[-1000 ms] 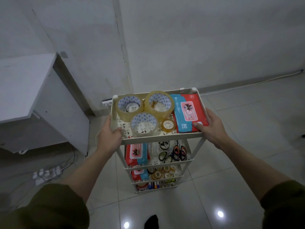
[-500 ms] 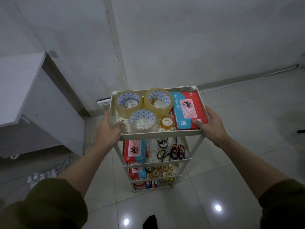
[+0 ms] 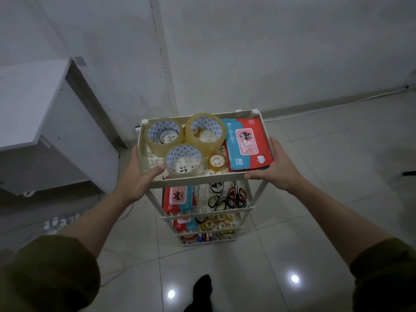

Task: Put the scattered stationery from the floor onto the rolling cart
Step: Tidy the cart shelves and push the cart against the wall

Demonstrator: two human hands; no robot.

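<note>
The left hand (image 3: 137,176) gripped the rolling cart's (image 3: 198,182) top-tier corner, thumb hooked over its rim beside three packing-tape rolls (image 3: 183,159). The right hand (image 3: 278,171) clasped the opposite corner by the wipes pack (image 3: 246,144). Since a second earlier the loaded cart had rolled closer to the wall; the floor showed no leftover stationery, so the job looked finished.

Bare indoor room, likely office or storeroom; plain white walls (image 3: 270,52); tiled floor (image 3: 326,165); white desk (image 3: 29,97); power strip (image 3: 60,222).
</note>
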